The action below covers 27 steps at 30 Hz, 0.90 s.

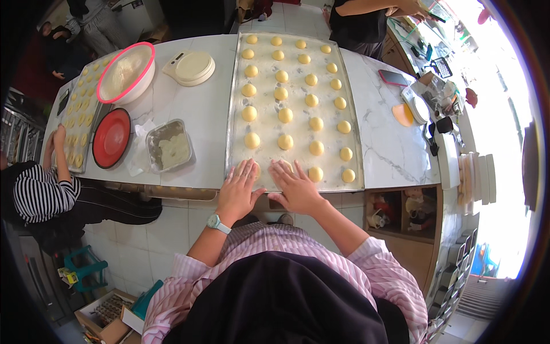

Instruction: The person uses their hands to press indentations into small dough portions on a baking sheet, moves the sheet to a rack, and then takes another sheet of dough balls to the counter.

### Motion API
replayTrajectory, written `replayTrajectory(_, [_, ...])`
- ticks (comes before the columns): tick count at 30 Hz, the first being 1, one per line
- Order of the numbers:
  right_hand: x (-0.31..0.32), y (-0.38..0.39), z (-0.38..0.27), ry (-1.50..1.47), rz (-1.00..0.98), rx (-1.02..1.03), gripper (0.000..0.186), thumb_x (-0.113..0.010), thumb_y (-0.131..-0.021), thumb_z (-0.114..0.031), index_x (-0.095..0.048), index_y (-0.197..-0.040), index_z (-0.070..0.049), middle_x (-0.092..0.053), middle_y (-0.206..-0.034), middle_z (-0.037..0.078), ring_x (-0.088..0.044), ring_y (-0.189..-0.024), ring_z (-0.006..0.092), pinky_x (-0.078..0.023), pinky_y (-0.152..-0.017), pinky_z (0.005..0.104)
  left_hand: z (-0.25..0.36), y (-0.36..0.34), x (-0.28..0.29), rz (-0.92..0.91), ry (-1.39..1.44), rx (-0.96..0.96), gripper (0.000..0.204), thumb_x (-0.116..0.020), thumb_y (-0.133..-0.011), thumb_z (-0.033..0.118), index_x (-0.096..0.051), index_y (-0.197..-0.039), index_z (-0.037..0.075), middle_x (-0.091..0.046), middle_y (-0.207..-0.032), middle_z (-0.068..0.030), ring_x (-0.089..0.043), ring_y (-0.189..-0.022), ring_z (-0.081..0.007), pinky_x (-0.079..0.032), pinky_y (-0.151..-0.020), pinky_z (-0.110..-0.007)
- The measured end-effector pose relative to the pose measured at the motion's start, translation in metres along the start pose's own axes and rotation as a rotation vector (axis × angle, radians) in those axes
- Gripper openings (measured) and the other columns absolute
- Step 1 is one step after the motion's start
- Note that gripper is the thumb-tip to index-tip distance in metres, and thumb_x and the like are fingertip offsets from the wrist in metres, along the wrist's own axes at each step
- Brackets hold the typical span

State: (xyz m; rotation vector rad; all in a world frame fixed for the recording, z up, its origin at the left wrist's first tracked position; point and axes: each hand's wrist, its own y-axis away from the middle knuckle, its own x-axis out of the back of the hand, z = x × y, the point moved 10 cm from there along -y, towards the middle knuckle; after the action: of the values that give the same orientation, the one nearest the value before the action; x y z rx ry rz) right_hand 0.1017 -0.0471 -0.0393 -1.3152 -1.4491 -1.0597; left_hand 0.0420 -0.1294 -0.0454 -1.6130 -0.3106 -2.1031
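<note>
A large floured baking tray point(295, 43) is laid lengthwise on the white marble desk point(389, 132), and rows of round yellow dough balls point(285, 115) are spread over it; both hands are laid flat at its near edge. The left hand point(238, 189) is opened, fingers spread, and pressed palm-down on the tray's near left part, a dough ball being partly covered by its fingertips; a pale green wristwatch point(217, 223) is worn on that wrist. The right hand point(295, 186) is likewise opened and laid flat just beside it, its fingers resting over another ball in the nearest row; nothing is grasped by either hand.

To the left of the tray a clear plastic tub point(169, 146) of pale dough is set; beside it a red lid point(112, 137) is seen, and beyond that a pink-rimmed bowl point(127, 71) and a white kitchen scale point(192, 67). A second tray point(80, 114) of smaller pieces is lying at the far left, where it is touched by another person in a striped sleeve point(40, 195). A pink phone point(393, 78) is lying to the right of the large tray.
</note>
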Motion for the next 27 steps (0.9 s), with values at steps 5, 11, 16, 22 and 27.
replayTrajectory(5, [0.001,-0.003,0.003,0.035,0.025,0.009,0.068,-0.035,-0.092,-0.049,-0.028,-0.138,0.000,-0.030,-0.144,0.014,-0.025,-0.135,0.0254,-0.012,-0.111,0.0484,0.001,0.001,-0.002,0.020,-0.023,-0.012,0.064,-0.042,-0.091,0.046,-0.034,-0.135,0.000,-0.034,-0.142,-0.0147,-0.032,-0.131,-0.0288,-0.027,-0.107,-0.043])
replayTrajectory(11, [0.002,-0.004,0.008,0.055,0.019,-0.006,0.066,-0.034,-0.092,-0.046,-0.026,-0.139,0.000,-0.029,-0.145,0.013,-0.025,-0.135,0.0251,-0.010,-0.111,0.0502,0.001,0.003,-0.001,0.038,-0.012,-0.015,0.064,-0.042,-0.091,0.045,-0.035,-0.135,-0.001,-0.036,-0.141,-0.0151,-0.033,-0.131,-0.0290,-0.027,-0.107,-0.043])
replayTrajectory(16, [0.005,-0.004,0.008,0.047,0.040,0.004,0.063,-0.037,-0.092,-0.042,-0.028,-0.138,0.000,-0.030,-0.144,0.014,-0.027,-0.134,0.0261,-0.011,-0.110,0.0508,0.002,0.003,0.000,0.051,-0.018,-0.015,0.063,-0.043,-0.091,0.044,-0.035,-0.134,-0.001,-0.036,-0.140,-0.0150,-0.034,-0.130,-0.0291,-0.028,-0.106,-0.043])
replayTrajectory(22, [0.033,0.001,0.041,-0.148,0.249,-0.114,0.037,-0.054,-0.081,-0.018,-0.054,-0.118,-0.009,-0.046,-0.126,0.008,-0.043,-0.119,0.0251,-0.024,-0.105,0.0482,0.002,0.001,0.003,0.052,0.003,-0.010,0.061,-0.045,-0.090,0.042,-0.037,-0.133,-0.001,-0.037,-0.140,-0.0152,-0.034,-0.130,-0.0296,-0.028,-0.106,-0.043])
replayTrajectory(27, [0.044,0.007,0.038,-0.041,0.253,-0.150,0.020,-0.057,-0.078,-0.013,-0.065,-0.095,-0.019,-0.050,-0.107,0.001,-0.046,-0.106,0.0194,-0.029,-0.096,0.0445,0.001,0.002,0.002,0.056,0.001,-0.007,0.061,-0.045,-0.090,0.042,-0.038,-0.132,-0.001,-0.037,-0.139,-0.0153,-0.034,-0.129,-0.0300,-0.028,-0.106,-0.043])
